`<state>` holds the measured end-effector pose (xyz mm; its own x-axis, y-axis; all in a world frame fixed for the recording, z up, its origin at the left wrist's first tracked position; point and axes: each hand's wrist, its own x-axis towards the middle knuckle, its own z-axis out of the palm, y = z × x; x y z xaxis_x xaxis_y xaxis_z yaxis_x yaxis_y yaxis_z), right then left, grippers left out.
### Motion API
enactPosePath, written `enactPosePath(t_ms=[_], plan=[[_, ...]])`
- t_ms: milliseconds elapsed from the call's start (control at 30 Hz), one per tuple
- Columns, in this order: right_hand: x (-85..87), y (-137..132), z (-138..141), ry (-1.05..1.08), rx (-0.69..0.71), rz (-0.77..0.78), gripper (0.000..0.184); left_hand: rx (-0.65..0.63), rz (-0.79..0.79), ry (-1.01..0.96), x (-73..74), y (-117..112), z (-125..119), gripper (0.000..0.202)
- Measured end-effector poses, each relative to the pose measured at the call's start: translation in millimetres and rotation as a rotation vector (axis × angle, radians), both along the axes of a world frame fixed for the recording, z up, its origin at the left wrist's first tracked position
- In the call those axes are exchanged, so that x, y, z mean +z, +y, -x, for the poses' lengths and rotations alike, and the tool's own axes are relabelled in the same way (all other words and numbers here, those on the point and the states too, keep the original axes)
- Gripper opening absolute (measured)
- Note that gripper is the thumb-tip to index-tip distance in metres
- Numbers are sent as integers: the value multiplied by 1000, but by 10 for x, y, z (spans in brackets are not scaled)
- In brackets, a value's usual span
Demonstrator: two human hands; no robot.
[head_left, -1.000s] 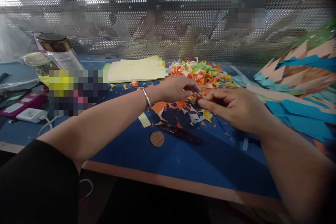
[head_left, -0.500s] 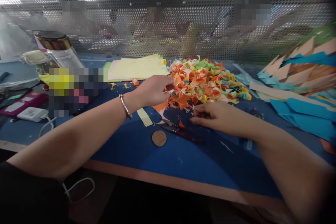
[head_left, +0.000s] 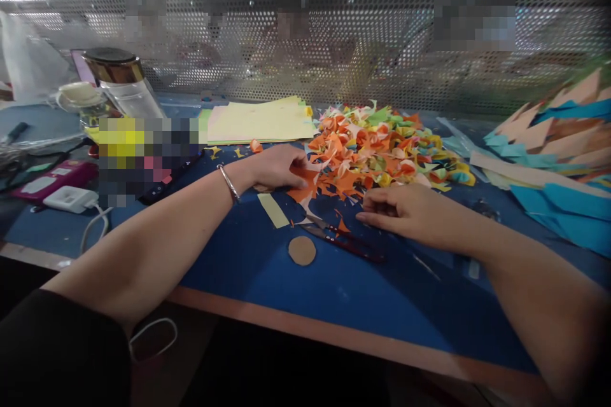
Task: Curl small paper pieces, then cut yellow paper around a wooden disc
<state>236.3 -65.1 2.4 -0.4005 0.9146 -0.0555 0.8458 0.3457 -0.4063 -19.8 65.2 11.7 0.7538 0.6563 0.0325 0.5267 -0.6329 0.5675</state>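
My left hand [head_left: 279, 165], a metal bangle on its wrist, rests at the near left edge of a pile of small folded coloured paper pieces [head_left: 386, 149]. Its fingertips pinch an orange paper piece [head_left: 305, 179]. My right hand [head_left: 405, 213] lies on the blue table top [head_left: 248, 261] just in front of the pile. Its fingers are curled together with nothing visible in them. Red-handled scissors [head_left: 341, 238] lie shut on the table just left of its fingertips. Nearer me are a round brown disc [head_left: 301, 250] and a yellow paper strip [head_left: 273, 210].
A stack of pale yellow sheets [head_left: 260, 122] lies behind my left hand. Blue and tan paper cut-outs [head_left: 548, 159] are heaped at the right. A jar with a gold lid [head_left: 119, 79], a white charger [head_left: 69, 198] and a pink object [head_left: 52, 177] stand at the left. A perforated metal screen [head_left: 305, 25] closes the back.
My hands, joined over a small piece a second ago, have parted. The left went back to the pile's edge and took an orange piece. The right dropped to the table by the scissors.
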Motion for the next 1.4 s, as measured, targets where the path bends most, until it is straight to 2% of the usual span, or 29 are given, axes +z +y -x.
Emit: enactPosePath(t_ms=[100,167,267,367,533,633,700,800,967,1067,1233,1333,1400], plan=[[-1,8,-2,-6,12,-20,41,67,96,-170,33,-25,19,8],[0,7,1,-9,4,-26,40,121,151,-262,67,-65,26,6],[1,-6,12,-1,-38,-53,37,193,333,-385,110,-158,7,5],[6,-29,35,52,-87,-154,39,217,479,-480,112,-250,-44,9],[26,-97,174,194,-118,-329,32,214,572,-533,26,-298,-139,12],[29,-167,328,226,-15,-382,23,221,615,-527,-26,-294,-184,14],[19,-225,434,227,74,-363,21,249,657,-531,-42,-298,-211,14],[-14,-306,562,211,186,-339,21,275,753,-574,-45,-313,-244,16],[-86,-375,701,117,353,-385,30,265,909,-671,-23,-335,-279,16],[-112,-382,757,56,388,-415,28,275,1011,-738,-3,-346,-293,12],[-116,-382,789,39,398,-440,26,234,1116,-774,6,-363,-304,18],[-100,-389,788,62,415,-447,28,238,1082,-760,-7,-352,-302,17],[-88,-397,788,80,427,-453,29,256,994,-757,-19,-325,-295,14]])
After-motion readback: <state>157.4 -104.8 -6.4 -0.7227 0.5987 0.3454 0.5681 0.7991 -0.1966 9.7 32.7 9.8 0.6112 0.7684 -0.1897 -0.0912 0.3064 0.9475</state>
